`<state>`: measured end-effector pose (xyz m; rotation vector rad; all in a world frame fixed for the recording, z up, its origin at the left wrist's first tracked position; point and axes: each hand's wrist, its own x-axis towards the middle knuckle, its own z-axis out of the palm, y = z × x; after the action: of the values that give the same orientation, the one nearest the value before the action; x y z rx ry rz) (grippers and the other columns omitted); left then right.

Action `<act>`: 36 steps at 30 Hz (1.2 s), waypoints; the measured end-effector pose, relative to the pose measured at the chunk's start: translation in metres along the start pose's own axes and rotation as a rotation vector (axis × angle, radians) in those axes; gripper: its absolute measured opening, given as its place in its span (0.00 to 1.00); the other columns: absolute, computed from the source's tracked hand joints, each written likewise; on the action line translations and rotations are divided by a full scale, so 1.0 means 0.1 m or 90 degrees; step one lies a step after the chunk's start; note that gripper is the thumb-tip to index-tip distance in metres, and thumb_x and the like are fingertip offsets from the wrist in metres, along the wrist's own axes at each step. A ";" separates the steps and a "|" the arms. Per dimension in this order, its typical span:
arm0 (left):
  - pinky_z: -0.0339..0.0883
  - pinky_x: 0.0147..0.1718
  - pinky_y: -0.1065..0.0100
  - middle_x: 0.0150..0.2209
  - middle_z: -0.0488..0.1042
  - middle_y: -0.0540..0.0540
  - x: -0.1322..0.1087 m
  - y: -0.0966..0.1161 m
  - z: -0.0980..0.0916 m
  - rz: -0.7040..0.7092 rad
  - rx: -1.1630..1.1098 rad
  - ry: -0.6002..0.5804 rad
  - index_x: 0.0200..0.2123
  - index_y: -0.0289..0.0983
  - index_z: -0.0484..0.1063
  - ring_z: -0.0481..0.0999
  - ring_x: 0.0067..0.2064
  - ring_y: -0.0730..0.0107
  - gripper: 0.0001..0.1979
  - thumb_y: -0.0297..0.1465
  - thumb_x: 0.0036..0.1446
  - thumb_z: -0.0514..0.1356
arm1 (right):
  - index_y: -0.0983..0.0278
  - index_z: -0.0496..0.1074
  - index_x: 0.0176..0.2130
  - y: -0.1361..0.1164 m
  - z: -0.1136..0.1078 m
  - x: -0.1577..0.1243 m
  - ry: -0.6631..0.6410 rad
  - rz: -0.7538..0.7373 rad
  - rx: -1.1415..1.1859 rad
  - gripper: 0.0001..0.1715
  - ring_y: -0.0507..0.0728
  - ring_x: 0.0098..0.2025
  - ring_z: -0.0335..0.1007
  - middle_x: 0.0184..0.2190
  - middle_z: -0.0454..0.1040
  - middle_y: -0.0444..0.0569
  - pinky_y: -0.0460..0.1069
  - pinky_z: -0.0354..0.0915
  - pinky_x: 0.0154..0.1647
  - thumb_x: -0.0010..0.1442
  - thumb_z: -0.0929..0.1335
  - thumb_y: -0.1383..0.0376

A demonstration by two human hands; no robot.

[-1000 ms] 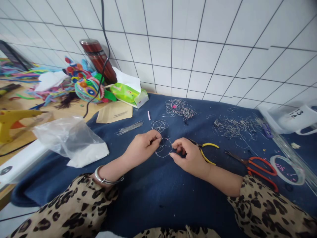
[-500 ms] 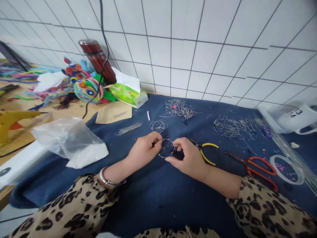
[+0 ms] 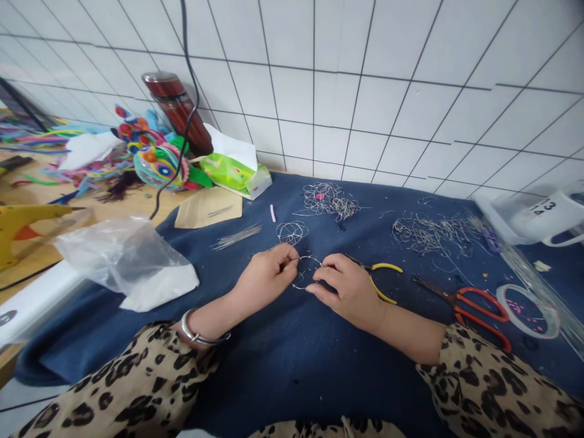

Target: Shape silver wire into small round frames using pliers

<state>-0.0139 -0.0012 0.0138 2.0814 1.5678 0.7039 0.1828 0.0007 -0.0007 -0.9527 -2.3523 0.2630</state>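
Between my hands is a thin silvery wire ring (image 3: 299,286) with a few small pink beads on it. My left hand (image 3: 268,274) pinches its left side, thumb against curled fingers. My right hand (image 3: 349,286) has thumb and fingers round the ring's right edge, which they partly hide. Just beyond my left hand lies a looped wire ring (image 3: 292,232) on the dark blue cloth (image 3: 292,359). Pliers with yellow handles (image 3: 387,266) rest behind my right hand, their jaws partly covered by it.
Orange-handled scissors (image 3: 481,307) and a round dish rim (image 3: 502,298) with pink beads lie at right. Tangled wire (image 3: 331,201) and wire scraps (image 3: 429,234) sit farther back. Straight wires (image 3: 237,236), a plastic bag (image 3: 123,249) and a red flask (image 3: 177,112) are at left.
My right hand's fingers have drawn closer together on the ring's right side. My left hand keeps its pinch in nearly the same place. The other things stay where they were.
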 end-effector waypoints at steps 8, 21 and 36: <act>0.54 0.23 0.75 0.21 0.64 0.55 -0.01 0.01 0.00 -0.007 -0.002 0.007 0.29 0.37 0.63 0.62 0.23 0.78 0.04 0.24 0.53 0.51 | 0.64 0.71 0.34 0.01 0.01 0.01 0.011 0.005 0.020 0.13 0.55 0.39 0.64 0.36 0.68 0.51 0.50 0.63 0.43 0.60 0.63 0.58; 0.60 0.28 0.74 0.28 0.72 0.51 0.01 -0.03 -0.01 0.068 -0.027 0.011 0.36 0.37 0.69 0.69 0.28 0.75 0.07 0.31 0.58 0.52 | 0.62 0.64 0.45 0.01 -0.04 0.03 0.012 0.192 0.279 0.13 0.51 0.33 0.65 0.33 0.69 0.46 0.47 0.63 0.37 0.60 0.62 0.62; 0.59 0.27 0.73 0.26 0.69 0.52 -0.03 0.05 0.01 0.125 -0.047 -0.079 0.37 0.38 0.70 0.67 0.27 0.75 0.07 0.29 0.54 0.56 | 0.63 0.66 0.28 -0.03 -0.03 0.06 -0.043 0.322 0.385 0.06 0.48 0.25 0.60 0.23 0.65 0.40 0.44 0.57 0.28 0.55 0.63 0.64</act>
<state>-0.0102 -0.0058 0.0160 2.1994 1.2640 0.6740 0.1790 0.0026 0.0059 -1.2045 -1.8569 1.1410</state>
